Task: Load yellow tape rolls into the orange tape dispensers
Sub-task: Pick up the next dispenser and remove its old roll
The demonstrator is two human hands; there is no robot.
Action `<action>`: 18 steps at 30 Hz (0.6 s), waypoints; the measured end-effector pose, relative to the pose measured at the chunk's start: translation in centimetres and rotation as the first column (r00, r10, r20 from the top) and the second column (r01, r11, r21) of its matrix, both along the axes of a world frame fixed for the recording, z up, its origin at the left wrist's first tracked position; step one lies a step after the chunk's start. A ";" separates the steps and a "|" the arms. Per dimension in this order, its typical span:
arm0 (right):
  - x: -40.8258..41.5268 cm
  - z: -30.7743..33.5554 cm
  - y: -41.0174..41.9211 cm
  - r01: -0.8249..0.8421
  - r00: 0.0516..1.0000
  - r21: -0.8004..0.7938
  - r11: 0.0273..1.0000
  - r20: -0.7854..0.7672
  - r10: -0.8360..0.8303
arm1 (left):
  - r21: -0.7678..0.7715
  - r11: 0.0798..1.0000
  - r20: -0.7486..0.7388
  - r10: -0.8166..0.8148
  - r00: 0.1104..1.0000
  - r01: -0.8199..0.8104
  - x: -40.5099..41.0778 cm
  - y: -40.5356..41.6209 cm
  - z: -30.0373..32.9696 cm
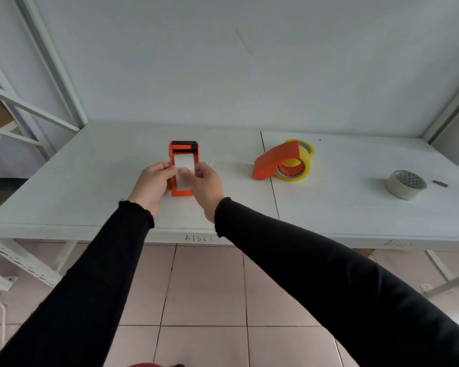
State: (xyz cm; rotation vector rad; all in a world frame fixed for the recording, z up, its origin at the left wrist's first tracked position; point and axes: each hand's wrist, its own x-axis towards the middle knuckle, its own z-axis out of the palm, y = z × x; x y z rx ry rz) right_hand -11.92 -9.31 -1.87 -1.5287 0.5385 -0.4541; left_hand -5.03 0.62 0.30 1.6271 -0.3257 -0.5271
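An orange tape dispenser (183,154) is held over the white table (90,181) between both hands. Its open frame faces me and a pale, whitish surface shows inside it. My left hand (153,185) grips its left side. My right hand (204,185) grips the right side, with the thumb pressed on the pale surface. To the right, a second orange dispenser (274,160) lies on the table with a yellow tape roll (293,170) in it. Another yellow roll (306,149) shows right behind it.
A pale, whitish tape roll (404,184) lies flat at the table's right, with a small dark scrap (439,183) beside it. White shelving frames (37,102) stand at the left, and a wall closes the back. Tiled floor (210,300) lies below the table's front edge.
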 end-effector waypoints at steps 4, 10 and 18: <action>-5.0 0.2 -3.7 -0.026 0.998 -0.133 0.991 0.061 0.035 | -0.180 0.983 -0.152 -0.057 0.987 0.029 -4.2 -2.5 0.4; -11.3 0.6 -7.9 -0.007 0.994 -0.146 0.989 0.102 0.022 | -0.270 0.961 -0.137 -0.094 0.986 0.054 -9.7 -6.1 0.1; -17.4 0.7 -15.1 0.300 0.950 -0.243 0.922 0.161 -0.267 | -0.214 0.974 -0.070 -0.093 0.993 0.076 -12.7 -8.7 -0.2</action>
